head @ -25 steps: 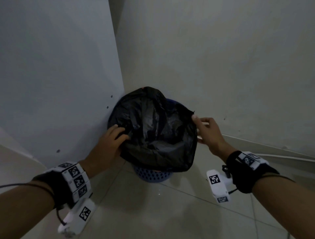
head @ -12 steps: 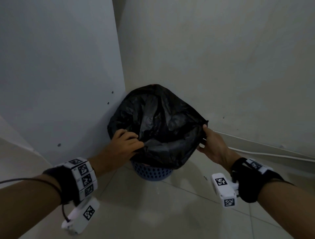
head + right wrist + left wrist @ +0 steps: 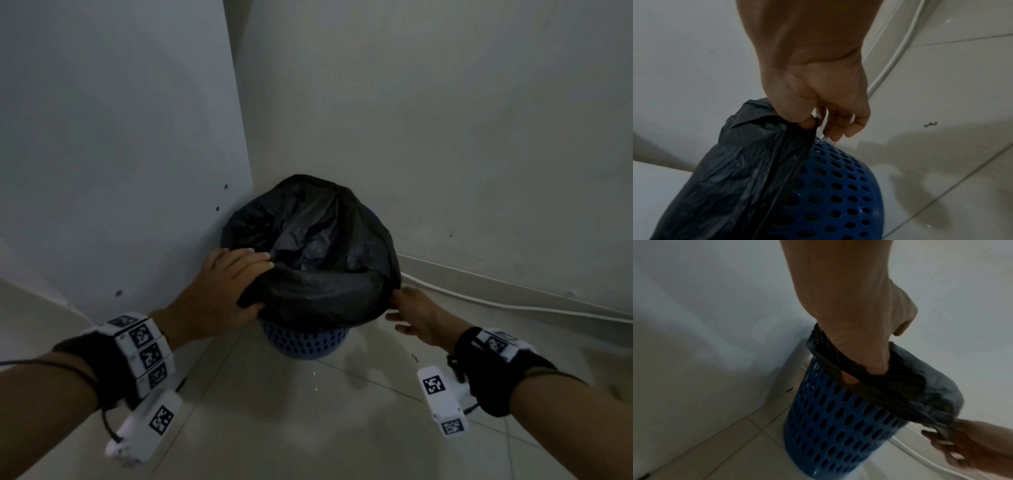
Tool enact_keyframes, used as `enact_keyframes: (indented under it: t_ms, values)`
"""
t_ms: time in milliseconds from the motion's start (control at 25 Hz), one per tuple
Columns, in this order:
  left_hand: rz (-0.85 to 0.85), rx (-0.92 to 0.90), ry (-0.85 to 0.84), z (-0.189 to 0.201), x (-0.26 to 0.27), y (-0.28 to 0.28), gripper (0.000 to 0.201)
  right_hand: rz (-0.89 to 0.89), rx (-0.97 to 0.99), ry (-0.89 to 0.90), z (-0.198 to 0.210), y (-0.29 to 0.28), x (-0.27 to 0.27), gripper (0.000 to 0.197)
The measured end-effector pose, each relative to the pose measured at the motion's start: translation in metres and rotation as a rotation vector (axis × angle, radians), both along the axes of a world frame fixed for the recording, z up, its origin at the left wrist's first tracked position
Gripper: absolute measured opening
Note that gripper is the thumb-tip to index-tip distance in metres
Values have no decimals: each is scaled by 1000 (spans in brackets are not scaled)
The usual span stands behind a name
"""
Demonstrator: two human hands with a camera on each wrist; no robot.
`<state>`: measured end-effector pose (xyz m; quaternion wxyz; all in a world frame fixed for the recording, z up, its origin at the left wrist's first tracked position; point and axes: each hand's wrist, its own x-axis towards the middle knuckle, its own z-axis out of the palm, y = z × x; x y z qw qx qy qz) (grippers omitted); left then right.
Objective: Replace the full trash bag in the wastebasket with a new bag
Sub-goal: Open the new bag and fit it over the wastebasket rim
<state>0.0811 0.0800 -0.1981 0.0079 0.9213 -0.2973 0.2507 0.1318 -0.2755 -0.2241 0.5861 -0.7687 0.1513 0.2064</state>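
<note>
black plastic bag [image 3: 318, 260] sits in blue wastebasket [image 3: 305, 342] in the wall corner. left hand [image 3: 219, 291] grips its near-left hem, right hand [image 3: 416, 315] pinches right edge. peel evenly w/ both, lift straight up, no tearing.

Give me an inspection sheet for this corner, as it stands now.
Surface: pale tiled floor, a few dark specks.
Job's things: black trash bag folded over the rim of the blue perforated wastebasket.
Clutter: nothing seen.
Grippers: left hand grips the bag's edge; right hand pinches the opposite edge.
Cables: white cable along the wall base.
Surroundings: white panel left, plain wall behind.
</note>
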Motion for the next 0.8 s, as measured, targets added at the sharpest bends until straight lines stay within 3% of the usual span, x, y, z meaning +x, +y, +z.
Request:
enact_keyframes:
  t_ms: [80, 160, 240, 400, 560, 680, 800]
  values:
    - [-67, -13, -6, -1, -7, -15, 56, -145, 20, -212, 8, 1, 13, 17]
    - [-104, -55, -50, -3, -9, -20, 46, -204, 136, -281, 22, 2, 25, 30]
    - [-151, -79, -88, -4, -8, -20, 39, -80, 171, -284, 29, 7, 30, 42]
    - [-157, 10, -111, -6, 0, -8, 9, -17, 424, -178, 30, 19, 19, 38]
    - [42, -74, -71, -2, 12, 13, 39, 68, 365, -94, 25, 22, -11, 19]
    - [-96, -88, -17, -5, 6, -4, 31, -39, 310, -152, 30, 22, -11, 23]
    - [-180, -166, -14, -3, 2, -13, 37, -96, 248, -241, 38, 19, 5, 27]
